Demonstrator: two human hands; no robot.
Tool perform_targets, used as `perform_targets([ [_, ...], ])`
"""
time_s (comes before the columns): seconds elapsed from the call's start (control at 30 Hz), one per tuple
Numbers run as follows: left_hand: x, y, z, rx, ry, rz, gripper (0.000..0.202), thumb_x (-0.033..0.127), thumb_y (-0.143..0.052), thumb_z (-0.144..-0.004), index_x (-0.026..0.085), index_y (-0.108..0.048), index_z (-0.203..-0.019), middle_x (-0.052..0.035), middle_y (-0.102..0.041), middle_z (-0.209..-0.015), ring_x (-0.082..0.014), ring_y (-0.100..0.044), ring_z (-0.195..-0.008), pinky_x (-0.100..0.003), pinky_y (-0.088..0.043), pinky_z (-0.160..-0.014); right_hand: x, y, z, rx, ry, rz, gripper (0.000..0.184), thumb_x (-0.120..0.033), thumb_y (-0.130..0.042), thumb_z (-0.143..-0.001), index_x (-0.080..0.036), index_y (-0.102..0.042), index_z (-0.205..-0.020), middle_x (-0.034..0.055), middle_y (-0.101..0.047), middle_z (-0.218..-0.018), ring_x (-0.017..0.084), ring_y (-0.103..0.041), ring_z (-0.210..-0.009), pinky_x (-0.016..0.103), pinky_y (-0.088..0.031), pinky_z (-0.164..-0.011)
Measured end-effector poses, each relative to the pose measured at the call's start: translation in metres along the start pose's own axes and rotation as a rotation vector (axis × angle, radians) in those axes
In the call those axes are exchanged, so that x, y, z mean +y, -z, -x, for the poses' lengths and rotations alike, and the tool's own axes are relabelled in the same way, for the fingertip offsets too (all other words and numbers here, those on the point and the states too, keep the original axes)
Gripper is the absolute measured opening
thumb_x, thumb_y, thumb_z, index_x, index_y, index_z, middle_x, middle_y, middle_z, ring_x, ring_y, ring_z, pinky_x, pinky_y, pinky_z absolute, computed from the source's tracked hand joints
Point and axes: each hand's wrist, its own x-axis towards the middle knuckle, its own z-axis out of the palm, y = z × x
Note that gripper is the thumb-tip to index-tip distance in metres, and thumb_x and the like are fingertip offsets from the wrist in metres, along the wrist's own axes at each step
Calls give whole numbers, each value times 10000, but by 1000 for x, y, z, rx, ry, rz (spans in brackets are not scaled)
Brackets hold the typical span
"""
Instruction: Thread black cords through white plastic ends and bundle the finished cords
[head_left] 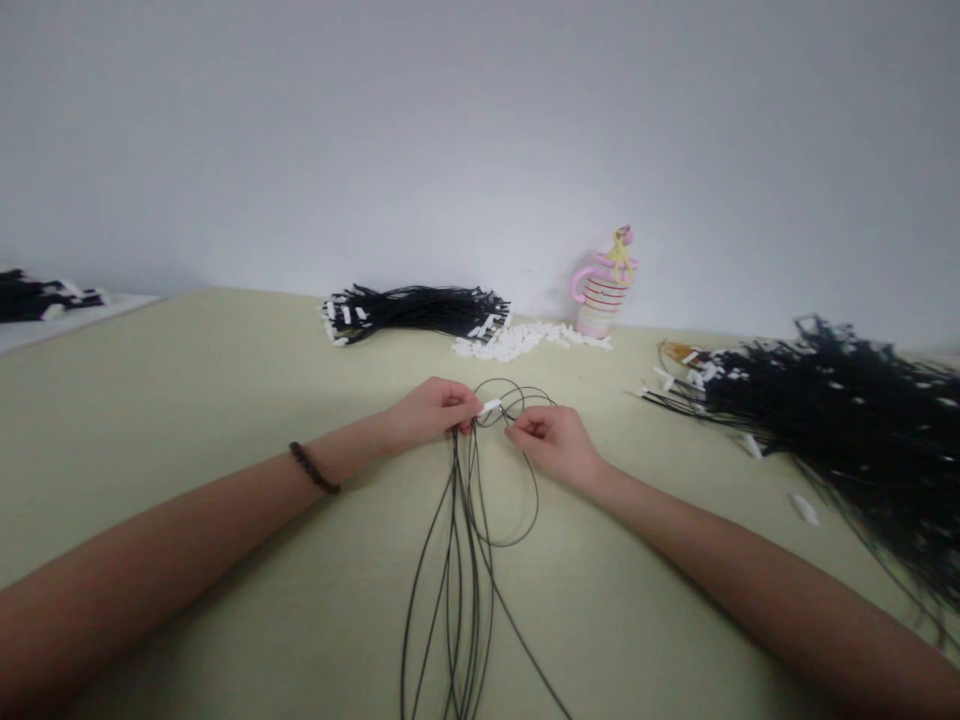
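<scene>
Bare left forearm (pixel 225 520) reached in from the white connector's (pixel 490 407) lower left, left hand (pixel 439 407) was just left of it, thumb and fingers pinched, right forearm (pixel 712 550) slanted in from its lower right, right hand (pixel 556 440) pinched just beside it.

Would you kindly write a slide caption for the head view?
Left hand and right hand hold thin black wires at a white connector.
</scene>
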Motion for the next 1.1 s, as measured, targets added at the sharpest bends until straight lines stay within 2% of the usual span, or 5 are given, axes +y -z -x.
perform_targets([
  [0.77,0,0,0,-4,3,12,277,392,-499,-736,135,-563,-658,-1,-551,-575,-85,-465,-515,-198,-329,-495,1,0,0,20,-11,27,178,-239,-490,-713,-137,-516,-569,-23,-463,-502,63,-389,-470,169,-286,-441],
  [1.1,1,3,2,-58,-21,18,274,388,-511,-735,127,-581,-689,-6,-561,-592,-86,-468,-531,-199,-333,-511,-5,0,4,29,95,124,183,-221,-485,-735,-141,-540,-580,-23,-479,-497,58,-392,-451,179,-288,-460],
])
